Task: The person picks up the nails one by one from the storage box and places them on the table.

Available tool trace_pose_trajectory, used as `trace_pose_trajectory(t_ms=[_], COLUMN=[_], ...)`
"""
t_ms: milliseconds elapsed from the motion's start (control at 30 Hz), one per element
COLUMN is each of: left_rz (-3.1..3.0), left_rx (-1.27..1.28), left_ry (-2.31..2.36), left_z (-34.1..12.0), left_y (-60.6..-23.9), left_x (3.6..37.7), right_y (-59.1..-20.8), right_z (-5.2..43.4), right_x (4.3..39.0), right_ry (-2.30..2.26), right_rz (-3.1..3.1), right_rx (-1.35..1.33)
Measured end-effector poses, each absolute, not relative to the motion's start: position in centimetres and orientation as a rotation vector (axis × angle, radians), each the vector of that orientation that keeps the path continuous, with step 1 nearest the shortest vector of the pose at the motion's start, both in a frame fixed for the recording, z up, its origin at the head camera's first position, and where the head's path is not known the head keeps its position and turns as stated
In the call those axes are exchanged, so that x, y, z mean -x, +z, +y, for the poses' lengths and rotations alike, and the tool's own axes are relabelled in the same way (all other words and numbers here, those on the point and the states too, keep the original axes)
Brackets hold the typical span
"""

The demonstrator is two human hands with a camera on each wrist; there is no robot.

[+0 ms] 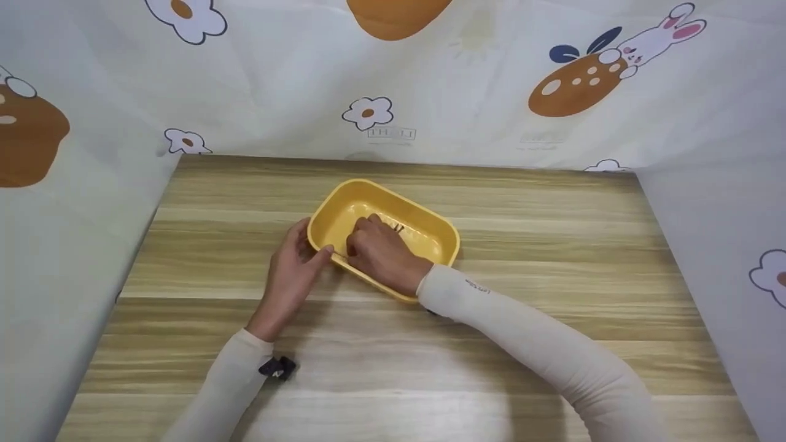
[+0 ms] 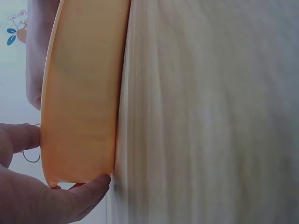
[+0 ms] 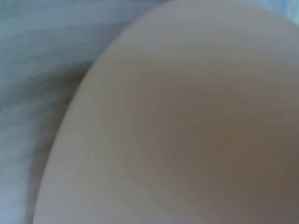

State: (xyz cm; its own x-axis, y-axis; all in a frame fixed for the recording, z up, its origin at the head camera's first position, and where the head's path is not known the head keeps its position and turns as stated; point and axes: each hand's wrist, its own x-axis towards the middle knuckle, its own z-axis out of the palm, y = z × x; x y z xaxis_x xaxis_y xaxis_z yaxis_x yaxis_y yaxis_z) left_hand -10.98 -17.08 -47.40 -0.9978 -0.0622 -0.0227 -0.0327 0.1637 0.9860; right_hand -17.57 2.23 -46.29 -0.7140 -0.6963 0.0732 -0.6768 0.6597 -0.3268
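A yellow rectangular tub (image 1: 424, 215) with rounded corners sits at an angle on the wooden table. At its left corner my left hand (image 1: 291, 264) holds it, the thumb on the rim and the fingers around the outer wall. The left wrist view shows the tub's side wall (image 2: 84, 93) close up, with fingertips (image 2: 100, 182) near its base. My right hand (image 1: 387, 255) reaches over the near rim into the tub, fingers bent down toward the floor. Its fingertips are hidden, and I cannot tell whether they hold anything. Thin dark marks (image 1: 399, 228) show beside the knuckles.
The wood-grain table (image 1: 552, 245) extends around the tub. A pale printed sheet (image 1: 295, 80) with flowers and a rabbit rises behind it and along both sides. A small black object (image 1: 278, 368) is at the left sleeve cuff. A pale blurred surface fills most of the right wrist view.
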Motion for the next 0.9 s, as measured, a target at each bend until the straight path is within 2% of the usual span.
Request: trace_pose_trajectory(t_ms=[333,900], left_rz=[-2.419,-2.351], left_rx=[-0.118,-0.099], left_ry=[-1.988,-2.023], left_z=[-17.2,-17.0], left_y=[-47.4,-47.5], left_x=[11.0,10.9], right_y=[-46.2,-45.0], right_z=[2.8,5.0], right_x=[17.6,17.4], right_ry=[-0.52,-0.518], right_rz=[2.819,2.804], right_rx=[1.27,1.256])
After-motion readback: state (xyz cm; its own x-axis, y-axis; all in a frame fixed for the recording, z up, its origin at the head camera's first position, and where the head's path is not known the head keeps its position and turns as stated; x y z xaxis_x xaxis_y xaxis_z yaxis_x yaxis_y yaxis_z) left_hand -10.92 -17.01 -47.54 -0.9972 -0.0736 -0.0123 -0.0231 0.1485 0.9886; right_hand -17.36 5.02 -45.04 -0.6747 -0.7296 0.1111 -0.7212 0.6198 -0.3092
